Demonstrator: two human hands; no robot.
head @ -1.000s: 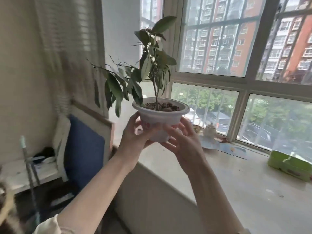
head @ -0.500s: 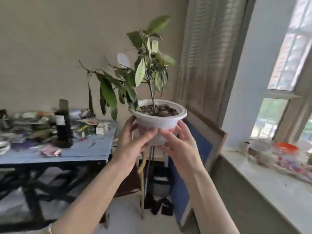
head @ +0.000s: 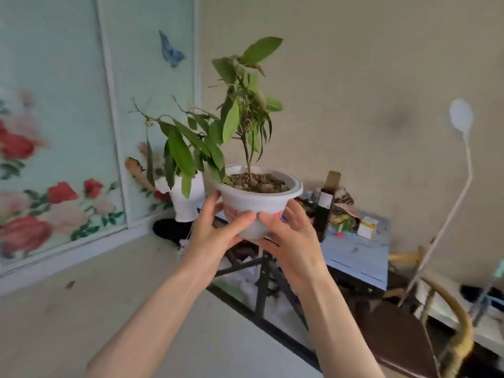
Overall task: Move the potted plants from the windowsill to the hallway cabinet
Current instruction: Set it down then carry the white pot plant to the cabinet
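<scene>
A white plastic pot [head: 259, 199] with red print, brown pebbly soil and a small green leafy plant [head: 234, 115] is held up in the air at chest height in the middle of the view. My left hand [head: 215, 230] cups its lower left side and my right hand [head: 293, 236] cups its lower right side, thumbs meeting at the front. The pot stands upright. No windowsill or cabinet is in view.
A blue cluttered table [head: 360, 249] on black legs stands behind the pot, with a dark bottle [head: 326, 205] and small boxes. A floral sliding panel [head: 54, 159] fills the left. A white bent lamp [head: 461, 159] and a rattan chair [head: 450, 323] are at the right.
The view has swung left, away from the window and sill, past the table toward the floral panel. Both hands keep the same hold on the pot.
</scene>
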